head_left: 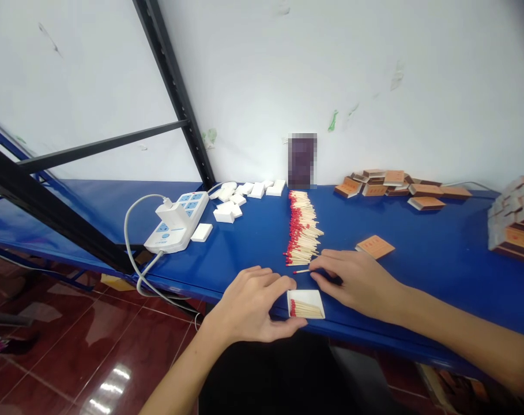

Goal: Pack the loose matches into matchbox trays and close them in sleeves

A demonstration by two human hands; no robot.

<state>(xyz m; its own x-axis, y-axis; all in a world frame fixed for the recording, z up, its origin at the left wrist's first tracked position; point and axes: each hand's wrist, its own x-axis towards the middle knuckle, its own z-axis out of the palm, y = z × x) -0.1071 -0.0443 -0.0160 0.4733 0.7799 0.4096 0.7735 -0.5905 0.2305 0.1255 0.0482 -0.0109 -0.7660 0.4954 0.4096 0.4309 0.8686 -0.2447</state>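
My left hand [255, 305] grips a small white matchbox tray [319, 301] at the front edge of the blue shelf, thumb on the near side and fingers on the far side. Red-headed matches [305, 309] lie in a row inside the tray. Just beyond it, my right hand [352, 279] pinches a single match [302, 271] by its plain end, its red head pointing left. A long pile of loose matches [304, 227] stretches back toward the wall. To the right of the pile lies an orange matchbox sleeve [375, 246].
White matchbox trays [257, 190] are scattered at the back left, beside a white power strip [177, 222] with a cable. Orange matchbox sleeves [395, 183] are heaped at the back right. A wrapped stack of matchboxes [516, 222] stands far right. A black post [175, 86] rises at left.
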